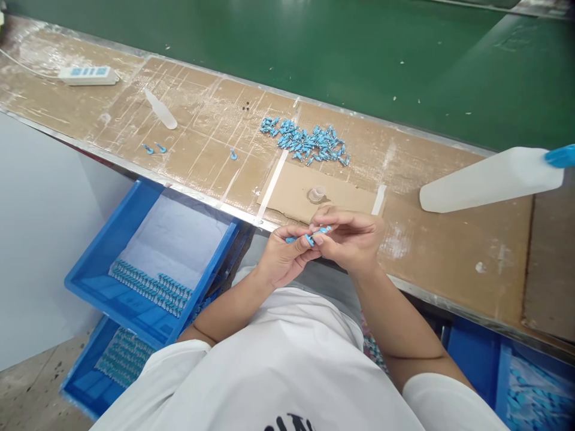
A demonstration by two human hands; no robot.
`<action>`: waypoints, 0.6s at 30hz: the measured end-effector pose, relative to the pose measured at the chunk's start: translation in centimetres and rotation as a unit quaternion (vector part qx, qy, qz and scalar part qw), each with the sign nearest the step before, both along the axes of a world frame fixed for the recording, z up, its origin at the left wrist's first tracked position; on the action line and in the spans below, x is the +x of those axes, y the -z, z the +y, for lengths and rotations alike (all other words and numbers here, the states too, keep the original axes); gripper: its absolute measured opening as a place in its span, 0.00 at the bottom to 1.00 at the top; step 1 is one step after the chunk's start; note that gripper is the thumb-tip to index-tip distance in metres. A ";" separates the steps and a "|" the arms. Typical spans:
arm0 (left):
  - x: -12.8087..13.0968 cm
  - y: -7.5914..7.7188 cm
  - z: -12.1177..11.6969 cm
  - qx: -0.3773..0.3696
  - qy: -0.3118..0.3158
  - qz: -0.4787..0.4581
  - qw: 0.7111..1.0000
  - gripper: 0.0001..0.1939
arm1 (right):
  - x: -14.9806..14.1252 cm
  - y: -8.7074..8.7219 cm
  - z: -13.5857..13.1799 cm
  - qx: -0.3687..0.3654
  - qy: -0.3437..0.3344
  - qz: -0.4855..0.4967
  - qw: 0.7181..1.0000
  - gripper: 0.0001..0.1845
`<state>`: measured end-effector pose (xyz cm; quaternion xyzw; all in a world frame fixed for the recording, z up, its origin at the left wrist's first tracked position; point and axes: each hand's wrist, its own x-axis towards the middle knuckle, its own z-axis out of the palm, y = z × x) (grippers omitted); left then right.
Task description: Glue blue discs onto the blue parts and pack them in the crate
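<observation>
My left hand [283,254] and my right hand [348,236] meet at the bench's front edge, fingers pinched together on small blue parts [314,234]. Both hands are closed on them; one part pokes out at the left fingertips. A pile of the same blue parts [309,143] lies on the bench beyond my hands. A small clear cap [317,193] stands on a cardboard sheet [291,191] just ahead of my fingers.
A blue tray [103,263] with rows of blue parts sits lower left, another tray beneath it. A white bottle [489,179] lies at right, a small dropper bottle [160,109] and a power strip [87,75] at left. A green belt [359,54] runs behind.
</observation>
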<state>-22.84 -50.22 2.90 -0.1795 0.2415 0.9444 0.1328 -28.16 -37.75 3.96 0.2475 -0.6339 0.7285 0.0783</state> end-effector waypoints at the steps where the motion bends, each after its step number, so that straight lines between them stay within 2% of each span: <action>1: 0.0 -0.2 -0.1 -0.006 0.002 -0.001 1.000 0.15 | 0.0 -0.1 -0.1 0.005 0.001 -0.006 1.000 0.12; 4: -0.1 -0.9 -0.2 -0.014 0.002 0.000 1.000 0.15 | 0.3 -0.1 -0.4 0.001 0.013 -0.022 1.000 0.16; 10: -0.2 -2.4 -0.6 0.034 -0.003 0.025 0.999 0.17 | 1.1 -0.5 -2.3 -0.077 0.066 -0.018 0.995 0.18; 14: -0.1 -2.4 -1.4 0.052 -0.009 0.039 0.998 0.18 | 1.1 -1.0 -3.3 -0.064 0.076 -0.023 0.995 0.20; 18: -0.4 -2.5 -2.7 0.080 0.003 0.016 0.997 0.12 | 0.9 -1.8 -4.1 -0.049 0.070 -0.028 0.996 0.20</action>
